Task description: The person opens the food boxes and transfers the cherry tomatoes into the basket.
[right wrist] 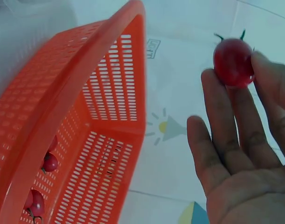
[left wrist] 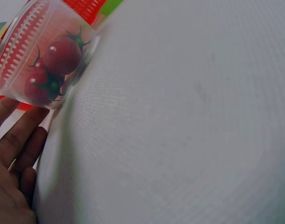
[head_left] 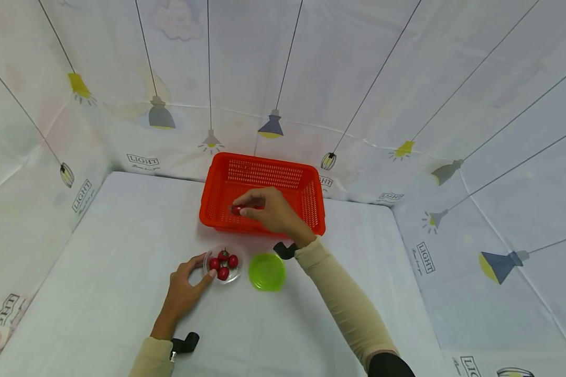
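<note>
My right hand [head_left: 274,212] pinches a red cherry tomato [right wrist: 233,63] with a green stem between thumb and fingertips, above the red plastic basket [head_left: 207,201]. In the right wrist view, several more cherry tomatoes [right wrist: 50,162] lie on the basket's floor. On the table to the left, my left hand [head_left: 183,292] holds a small clear plastic cup [head_left: 238,275], thumb at its near side and fingers around its left side. Several cherry tomatoes [left wrist: 63,56] with green stems sit inside that cup.
A green round lid [head_left: 267,272] lies on the white-covered table [head_left: 122,235], just right of the cup. The basket stands near the table's back edge. Behind and at both sides hang white sheets [head_left: 358,73] printed with lamps.
</note>
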Demonstrator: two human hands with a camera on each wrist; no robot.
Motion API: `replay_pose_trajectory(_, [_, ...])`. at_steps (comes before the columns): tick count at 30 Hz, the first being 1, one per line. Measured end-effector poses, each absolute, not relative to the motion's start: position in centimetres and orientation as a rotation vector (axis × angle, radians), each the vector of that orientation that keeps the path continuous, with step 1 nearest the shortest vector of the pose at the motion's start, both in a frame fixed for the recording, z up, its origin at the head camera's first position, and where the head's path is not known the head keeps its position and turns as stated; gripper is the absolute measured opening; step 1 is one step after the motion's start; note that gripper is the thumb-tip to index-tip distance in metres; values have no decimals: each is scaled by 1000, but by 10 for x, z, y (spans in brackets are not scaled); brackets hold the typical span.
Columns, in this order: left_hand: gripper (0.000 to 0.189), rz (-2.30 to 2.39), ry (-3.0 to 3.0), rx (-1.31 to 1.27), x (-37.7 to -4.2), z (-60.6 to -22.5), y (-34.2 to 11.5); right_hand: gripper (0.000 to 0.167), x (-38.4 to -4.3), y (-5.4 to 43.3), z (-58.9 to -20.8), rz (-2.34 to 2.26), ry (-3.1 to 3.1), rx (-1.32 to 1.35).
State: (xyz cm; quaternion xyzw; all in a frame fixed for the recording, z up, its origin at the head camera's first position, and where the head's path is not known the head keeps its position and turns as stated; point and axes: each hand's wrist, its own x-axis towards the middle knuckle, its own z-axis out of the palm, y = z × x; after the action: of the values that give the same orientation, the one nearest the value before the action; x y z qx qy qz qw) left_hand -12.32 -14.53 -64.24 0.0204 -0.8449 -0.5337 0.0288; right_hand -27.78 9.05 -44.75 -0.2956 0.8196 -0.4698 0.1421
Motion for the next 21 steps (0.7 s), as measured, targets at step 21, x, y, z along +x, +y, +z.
replay_pose_trajectory(21, [61, -1629, -2643, 104, -124, -644, -145, 17, -328, 73, -463, -1269, 2495, -636])
